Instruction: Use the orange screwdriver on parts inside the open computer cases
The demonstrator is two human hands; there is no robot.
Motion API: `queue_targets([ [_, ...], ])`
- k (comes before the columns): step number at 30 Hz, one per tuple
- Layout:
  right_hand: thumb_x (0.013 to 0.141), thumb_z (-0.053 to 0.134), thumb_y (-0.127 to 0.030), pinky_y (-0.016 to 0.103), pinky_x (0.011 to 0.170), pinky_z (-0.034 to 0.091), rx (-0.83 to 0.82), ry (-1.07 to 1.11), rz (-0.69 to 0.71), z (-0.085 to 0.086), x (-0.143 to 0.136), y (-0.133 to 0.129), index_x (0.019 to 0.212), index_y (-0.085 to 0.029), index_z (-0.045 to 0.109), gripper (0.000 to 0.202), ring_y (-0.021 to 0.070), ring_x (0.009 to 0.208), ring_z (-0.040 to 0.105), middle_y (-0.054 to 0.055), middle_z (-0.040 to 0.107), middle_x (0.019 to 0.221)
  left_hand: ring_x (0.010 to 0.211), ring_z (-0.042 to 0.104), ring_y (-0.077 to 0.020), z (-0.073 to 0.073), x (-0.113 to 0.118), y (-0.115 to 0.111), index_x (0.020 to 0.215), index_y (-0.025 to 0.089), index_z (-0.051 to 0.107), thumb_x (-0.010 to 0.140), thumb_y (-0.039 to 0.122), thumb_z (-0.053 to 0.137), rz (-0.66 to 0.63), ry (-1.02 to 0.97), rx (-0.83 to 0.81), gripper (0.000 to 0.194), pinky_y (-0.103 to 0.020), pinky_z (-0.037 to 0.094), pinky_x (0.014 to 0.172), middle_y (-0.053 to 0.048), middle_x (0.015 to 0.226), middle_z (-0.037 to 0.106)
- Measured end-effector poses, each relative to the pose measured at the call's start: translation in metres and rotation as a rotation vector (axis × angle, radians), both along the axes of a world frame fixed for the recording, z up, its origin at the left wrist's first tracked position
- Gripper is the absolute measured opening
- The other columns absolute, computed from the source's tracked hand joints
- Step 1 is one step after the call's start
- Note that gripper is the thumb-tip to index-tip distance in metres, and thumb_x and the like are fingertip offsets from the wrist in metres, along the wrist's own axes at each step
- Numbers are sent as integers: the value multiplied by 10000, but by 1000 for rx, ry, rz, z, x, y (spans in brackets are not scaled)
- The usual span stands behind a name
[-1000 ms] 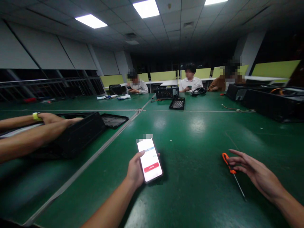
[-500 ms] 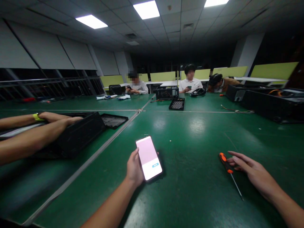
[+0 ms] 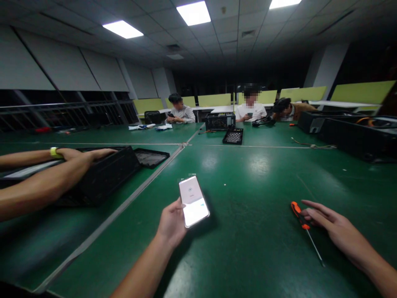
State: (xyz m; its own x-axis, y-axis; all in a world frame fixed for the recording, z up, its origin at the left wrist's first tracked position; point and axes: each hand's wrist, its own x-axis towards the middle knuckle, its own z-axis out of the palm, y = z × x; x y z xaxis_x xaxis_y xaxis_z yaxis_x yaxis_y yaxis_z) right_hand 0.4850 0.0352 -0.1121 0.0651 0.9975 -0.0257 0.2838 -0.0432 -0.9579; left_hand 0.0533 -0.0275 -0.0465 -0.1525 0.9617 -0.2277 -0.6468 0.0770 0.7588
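A phone (image 3: 194, 203) with a lit screen is held in my left hand (image 3: 172, 223), its thumb along the left edge of the screen. To the right, a screwdriver (image 3: 300, 215) with an orange and black handle lies on the green table (image 3: 248, 248), its tip pointing towards me. My right hand (image 3: 341, 234) rests beside the handle, fingers apart and fingertips at or close to it; whether they touch it I cannot tell. The hand is not wrapped round the screwdriver.
At the left, another person's arms (image 3: 46, 182) reach into a black computer case (image 3: 108, 178), beside a black panel (image 3: 151, 157). More cases (image 3: 359, 136) stand at the far right. Several people sit beyond the table, near a small black case (image 3: 219, 122) and a tray-like part (image 3: 233, 136).
The phone's screen shows a different picture, and the phone has tilted slightly in my left hand. My right hand stays by the screwdriver. The view has shifted a little.
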Motion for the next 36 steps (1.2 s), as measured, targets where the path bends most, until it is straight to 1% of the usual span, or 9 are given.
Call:
queue_targets([
  [2, 706, 687, -608, 422, 823, 601, -1, -4, -4, -1, 0, 0, 1146, -222, 725, 586, 348, 952, 721, 121, 780, 957, 827, 736, -268, -2, 0, -1, 1339, 206, 506, 562, 4, 588, 84, 102, 30, 807, -361, 608, 688, -76, 1030, 747],
  [4, 710, 681, -612, 421, 828, 600, -7, -11, -3, -1, 1, 1, 1155, -223, 719, 592, 349, 970, 716, 121, 778, 974, 854, 730, -259, -4, 2, 0, 1325, 241, 514, 535, -51, 634, 135, 195, 50, 851, -353, 612, 716, -56, 1044, 744],
  [10, 693, 692, -618, 428, 885, 580, -31, 2, 4, -3, 3, 2, 1208, -199, 688, 664, 352, 1001, 706, 130, 775, 986, 900, 723, -283, -12, 6, 5, 1229, 207, 562, 490, -24, 816, 198, 358, 56, 814, -381, 616, 740, -87, 1078, 735],
  [14, 706, 690, -618, 439, 915, 565, -41, 17, 11, -4, 3, 2, 1219, -204, 679, 659, 355, 1028, 697, 130, 770, 1013, 886, 723, -281, -15, 3, 7, 1218, 212, 559, 518, -2, 783, 206, 340, 72, 766, -388, 621, 720, -81, 1074, 733],
  [19, 740, 672, -616, 448, 991, 516, -85, 37, 37, -4, 4, 1, 1270, -208, 636, 670, 345, 1094, 668, 130, 753, 1084, 845, 726, -266, -15, 2, 7, 1222, 228, 562, 543, -8, 637, 221, 273, 90, 723, -358, 615, 681, -63, 1038, 743],
  [23, 736, 668, -637, 464, 1053, 459, -118, 57, 52, -5, 5, 0, 1317, -200, 584, 731, 344, 1136, 643, 134, 740, 1121, 902, 718, -275, -16, 3, 7, 1216, 217, 560, 528, -12, 753, 207, 381, 92, 750, -366, 610, 737, -76, 1086, 733],
  [27, 735, 662, -646, 455, 1032, 479, -112, 27, 61, -3, 6, 0, 1312, -202, 589, 732, 344, 1121, 652, 125, 747, 1108, 903, 715, -283, -17, 3, 8, 1210, 200, 563, 500, 21, 796, 220, 409, 62, 769, -368, 603, 735, -87, 1088, 729],
  [32, 755, 630, -647, 425, 947, 548, -51, -40, 66, 0, 4, 0, 1280, -201, 636, 689, 343, 1057, 688, 118, 762, 1066, 811, 711, -267, -12, 5, 6, 1277, 234, 546, 552, 47, 589, 232, 272, 80, 750, -361, 605, 629, -60, 1032, 736],
  [36, 766, 617, -647, 432, 936, 556, -25, -64, 70, -2, 5, 0, 1270, -209, 651, 668, 349, 1056, 689, 118, 763, 1065, 810, 705, -259, -6, 9, 4, 1294, 241, 539, 563, 57, 539, 233, 231, 69, 753, -356, 610, 615, -53, 1019, 735],
])
